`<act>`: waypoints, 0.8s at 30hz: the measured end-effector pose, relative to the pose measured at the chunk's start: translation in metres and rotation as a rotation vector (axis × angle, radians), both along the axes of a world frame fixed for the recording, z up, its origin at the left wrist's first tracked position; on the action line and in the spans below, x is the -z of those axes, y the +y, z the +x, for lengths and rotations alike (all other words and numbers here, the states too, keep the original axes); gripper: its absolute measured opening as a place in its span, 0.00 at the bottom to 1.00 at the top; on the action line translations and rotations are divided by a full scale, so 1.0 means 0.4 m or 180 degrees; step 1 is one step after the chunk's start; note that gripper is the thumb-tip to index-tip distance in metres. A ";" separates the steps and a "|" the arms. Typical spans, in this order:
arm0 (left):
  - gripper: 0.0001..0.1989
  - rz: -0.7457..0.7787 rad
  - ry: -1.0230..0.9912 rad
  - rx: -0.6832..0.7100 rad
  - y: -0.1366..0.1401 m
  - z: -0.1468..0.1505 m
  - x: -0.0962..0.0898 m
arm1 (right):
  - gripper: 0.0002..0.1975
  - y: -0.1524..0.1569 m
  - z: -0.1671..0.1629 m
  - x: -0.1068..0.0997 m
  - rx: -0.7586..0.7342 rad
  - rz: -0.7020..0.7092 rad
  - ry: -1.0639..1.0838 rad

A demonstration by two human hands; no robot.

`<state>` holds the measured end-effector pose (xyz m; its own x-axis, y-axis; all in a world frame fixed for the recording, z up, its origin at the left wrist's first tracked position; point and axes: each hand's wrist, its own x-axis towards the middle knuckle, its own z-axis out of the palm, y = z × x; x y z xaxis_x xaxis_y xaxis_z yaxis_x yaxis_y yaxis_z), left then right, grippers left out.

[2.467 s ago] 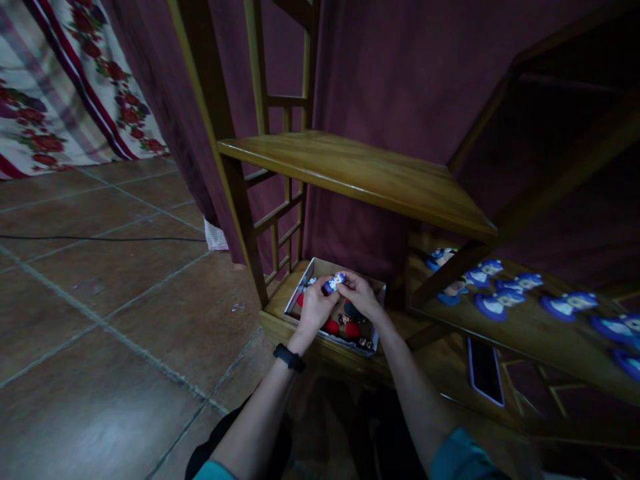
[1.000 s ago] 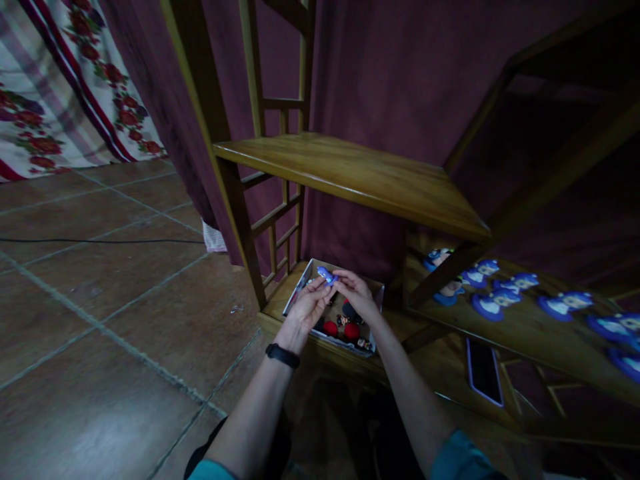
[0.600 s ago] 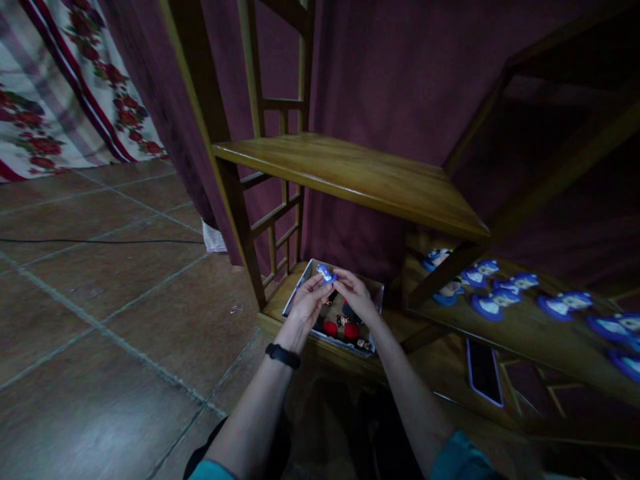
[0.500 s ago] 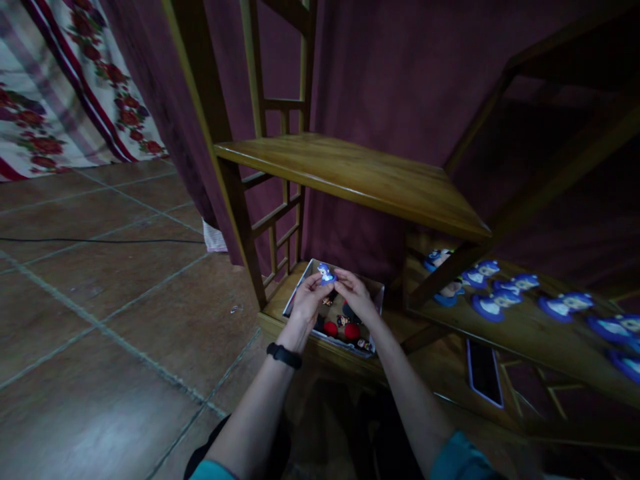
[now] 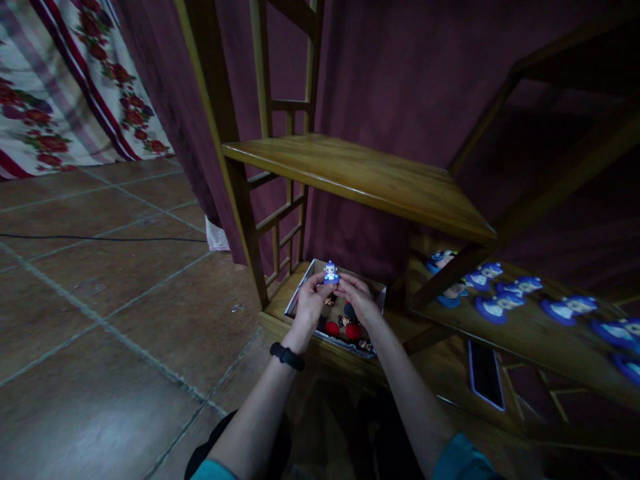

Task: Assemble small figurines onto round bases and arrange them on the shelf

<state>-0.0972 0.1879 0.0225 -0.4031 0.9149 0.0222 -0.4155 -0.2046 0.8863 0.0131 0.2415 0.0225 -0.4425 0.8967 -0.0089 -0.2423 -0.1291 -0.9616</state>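
Note:
A small blue and white figurine (image 5: 331,272) on a round base stands upright between my hands, above the box. My left hand (image 5: 313,301) pinches its base from the left. From the right, my right hand (image 5: 356,293) grips the same base with its fingertips. Below them is a shallow cardboard box (image 5: 295,293) with a white rim. Inside it lie several more figurines with dark and red parts, such as a red-based one (image 5: 353,331); my hands and forearms partly cover them.
Several blue figurines (image 5: 500,305) stand on a wooden shelf at the right. A phone (image 5: 486,375) lies on a lower board. Above the box juts a wooden shelf board (image 5: 350,175), its upright post (image 5: 240,207) to the left. A thin cable (image 5: 100,238) crosses the tiled floor.
The figurine has been turned from a tilted side pose to upright, its front facing me. Both hands still hold it above the box. The view has shifted slightly.

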 end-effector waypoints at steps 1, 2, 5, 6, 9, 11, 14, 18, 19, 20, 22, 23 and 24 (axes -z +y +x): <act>0.24 -0.0027 0.0018 -0.0072 0.001 0.001 0.001 | 0.19 -0.001 -0.001 0.001 -0.0038 -0.0020 0.0013; 0.24 -0.0049 0.0033 -0.0135 0.002 0.002 0.003 | 0.20 -0.002 -0.002 0.002 -0.0075 -0.0037 0.0019; 0.25 -0.0071 0.0062 -0.0250 0.004 0.002 0.009 | 0.19 -0.006 -0.003 0.004 -0.0162 -0.0092 0.0040; 0.25 -0.0073 0.0076 -0.0248 0.005 0.001 0.010 | 0.19 -0.006 -0.002 0.003 -0.0174 -0.0120 0.0067; 0.24 -0.0099 0.0139 -0.0194 0.004 0.000 0.009 | 0.18 -0.006 0.000 -0.001 -0.0217 -0.0220 0.0188; 0.23 -0.0082 0.0111 -0.0106 0.003 0.001 0.006 | 0.17 -0.006 0.002 -0.005 -0.0213 -0.0287 0.0253; 0.21 0.0035 -0.0079 0.0020 0.001 0.003 0.005 | 0.16 -0.005 0.003 -0.009 -0.0160 -0.0380 0.0314; 0.21 0.0092 -0.0186 -0.0040 0.003 0.002 0.013 | 0.16 -0.004 0.001 -0.003 -0.0112 -0.0504 0.0446; 0.22 0.0080 -0.0175 -0.0071 0.004 0.001 0.016 | 0.15 -0.004 0.001 -0.001 -0.0087 -0.0542 0.0473; 0.22 0.0068 -0.0155 -0.0094 0.005 -0.001 0.017 | 0.15 -0.003 0.000 0.002 -0.0064 -0.0581 0.0489; 0.22 0.0046 -0.0080 -0.0135 0.006 -0.003 0.019 | 0.15 -0.001 -0.001 0.008 -0.0038 -0.0647 0.0498; 0.21 0.0036 -0.0023 -0.0160 0.006 -0.004 0.018 | 0.15 0.000 -0.002 0.011 -0.0041 -0.0671 0.0498; 0.21 0.0026 0.0039 -0.0189 0.006 -0.005 0.018 | 0.14 0.001 -0.002 0.013 -0.0047 -0.0687 0.0499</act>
